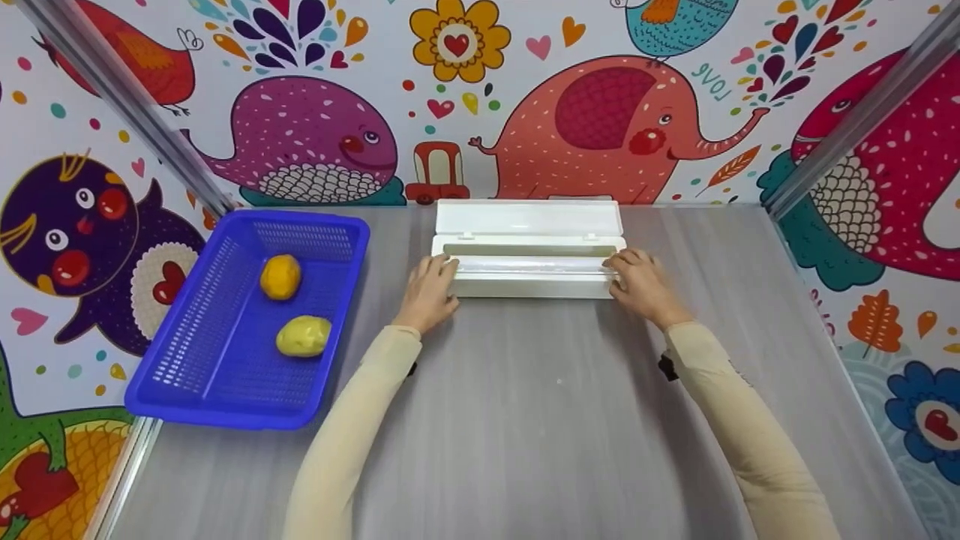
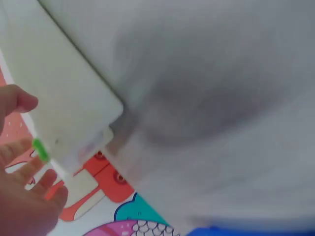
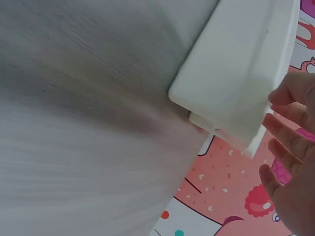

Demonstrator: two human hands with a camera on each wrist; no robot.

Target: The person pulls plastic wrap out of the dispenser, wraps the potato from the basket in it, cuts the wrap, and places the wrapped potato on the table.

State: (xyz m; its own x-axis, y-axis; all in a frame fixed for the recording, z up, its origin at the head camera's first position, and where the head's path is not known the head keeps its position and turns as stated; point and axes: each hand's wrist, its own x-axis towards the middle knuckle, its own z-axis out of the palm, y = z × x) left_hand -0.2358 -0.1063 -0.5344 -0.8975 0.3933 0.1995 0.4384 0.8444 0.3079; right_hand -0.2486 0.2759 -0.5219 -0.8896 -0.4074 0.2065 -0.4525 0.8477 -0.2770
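Observation:
A long white box (image 1: 536,289) stands on the grey tabletop with its lid (image 1: 529,218) raised at the back. Inside lies a shiny roll of clear plastic film (image 1: 532,264). My left hand (image 1: 430,292) is at the box's left end, fingertips at the roll's end. Its thumb and fingers are apart in the left wrist view, beside a small green piece (image 2: 41,150) on the box edge. At the right end, my right hand (image 1: 642,286) has its thumb and index fingertips close together by the box edge; I cannot tell whether they pinch the film.
To the left stands a blue plastic basket (image 1: 240,375) with perforated sides. An orange-yellow round fruit (image 1: 280,277) and a pale yellow potato (image 1: 304,335) lie in it. Behind the box rises a wall (image 1: 465,97) printed with cartoon animals, and metal posts (image 1: 847,124) mark the corners.

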